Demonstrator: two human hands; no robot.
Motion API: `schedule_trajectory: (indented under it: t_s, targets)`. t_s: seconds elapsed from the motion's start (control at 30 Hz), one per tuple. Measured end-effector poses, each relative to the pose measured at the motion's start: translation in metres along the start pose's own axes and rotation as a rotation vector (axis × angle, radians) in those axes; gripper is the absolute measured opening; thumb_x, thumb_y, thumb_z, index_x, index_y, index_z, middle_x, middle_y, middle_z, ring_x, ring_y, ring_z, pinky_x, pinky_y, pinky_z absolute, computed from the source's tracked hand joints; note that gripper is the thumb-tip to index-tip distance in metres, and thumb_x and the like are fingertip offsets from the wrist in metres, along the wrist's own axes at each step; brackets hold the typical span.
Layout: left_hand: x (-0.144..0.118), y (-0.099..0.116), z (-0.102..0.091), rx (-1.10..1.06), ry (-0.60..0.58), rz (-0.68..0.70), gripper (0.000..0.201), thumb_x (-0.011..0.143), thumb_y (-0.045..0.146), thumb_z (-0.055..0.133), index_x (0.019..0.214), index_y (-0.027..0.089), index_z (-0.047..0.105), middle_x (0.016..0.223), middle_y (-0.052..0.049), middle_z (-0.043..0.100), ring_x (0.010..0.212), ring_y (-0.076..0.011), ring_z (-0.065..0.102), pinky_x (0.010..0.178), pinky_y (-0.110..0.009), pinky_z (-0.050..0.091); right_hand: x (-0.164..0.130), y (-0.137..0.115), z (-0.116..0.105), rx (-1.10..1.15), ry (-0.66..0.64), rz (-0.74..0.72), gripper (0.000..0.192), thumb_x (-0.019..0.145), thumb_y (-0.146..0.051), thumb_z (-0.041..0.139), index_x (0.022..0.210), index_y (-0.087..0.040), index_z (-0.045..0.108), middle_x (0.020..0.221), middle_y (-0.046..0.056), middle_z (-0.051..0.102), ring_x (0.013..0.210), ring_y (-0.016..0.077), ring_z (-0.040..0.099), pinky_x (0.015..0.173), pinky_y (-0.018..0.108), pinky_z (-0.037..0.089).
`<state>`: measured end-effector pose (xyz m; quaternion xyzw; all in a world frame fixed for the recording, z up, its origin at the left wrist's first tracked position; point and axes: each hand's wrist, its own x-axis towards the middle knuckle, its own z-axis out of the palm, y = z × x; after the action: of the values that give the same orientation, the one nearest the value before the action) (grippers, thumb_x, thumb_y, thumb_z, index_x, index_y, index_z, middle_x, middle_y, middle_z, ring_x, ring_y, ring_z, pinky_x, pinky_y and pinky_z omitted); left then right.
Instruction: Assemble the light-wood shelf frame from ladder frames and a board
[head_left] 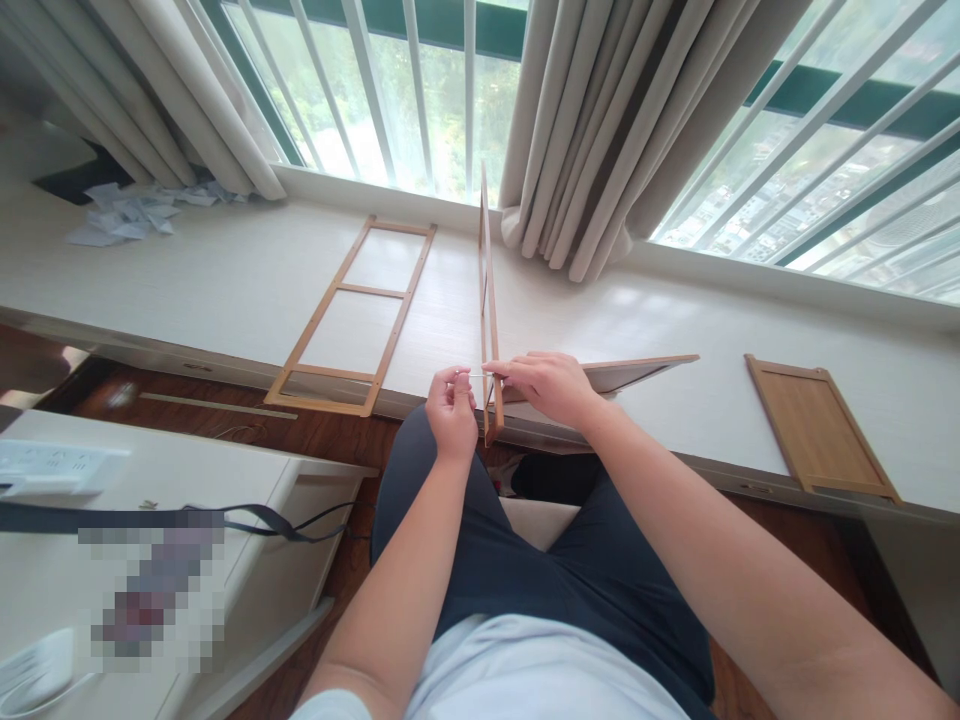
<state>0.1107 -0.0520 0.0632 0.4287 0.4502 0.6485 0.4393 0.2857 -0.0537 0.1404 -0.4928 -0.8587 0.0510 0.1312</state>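
Pinched in my left hand (452,405) is a thin silvery rod (477,375) that looks like a hex key. Its far end meets an upright wooden frame (487,290), seen nearly edge-on between my hands. My right hand (546,385) is closed on the near part of that frame from the right side, fingertips close to the rod. A flat panel with a wooden edge (637,372) extends rightward from behind my right hand, and its joint with the frame is hidden. My thighs are below both hands.
An open wooden frame with crossbars (367,290) lies left on the white ledge (225,270). Farther right rests a brown wooden panel (821,425). Crumpled paper (131,212) sits by the curtain. A white desk (247,500) with a black strap (262,520) stands at left.
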Motion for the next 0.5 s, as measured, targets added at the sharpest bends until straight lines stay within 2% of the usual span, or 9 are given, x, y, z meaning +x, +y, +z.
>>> schedule_trajectory:
  t_s: [0.27,0.5]
  targets:
    - [0.001,-0.007,-0.008,0.009,0.001,0.055,0.025,0.090,0.043,0.069,0.098,0.020,0.074,0.075,0.000,0.066,0.051,-0.0060,0.053,0.048,-0.019,0.042,0.000,-0.001,0.000,-0.007,-0.006,0.003,0.046,0.100,-0.019,0.048,0.142,-0.035,0.058,0.113,0.000,0.076,0.096,0.0187,0.065,0.075,0.027,0.042]
    - [0.009,-0.002,-0.015,0.020,-0.107,0.172,0.019,0.093,0.037,0.067,0.096,0.022,0.077,0.085,-0.003,0.069,0.056,-0.0073,0.058,0.045,-0.019,0.041,0.000,-0.002,-0.001,-0.022,-0.001,0.005,0.046,0.101,-0.018,0.047,0.141,-0.036,0.059,0.113,0.000,0.076,0.095,0.0184,0.065,0.074,0.027,0.042]
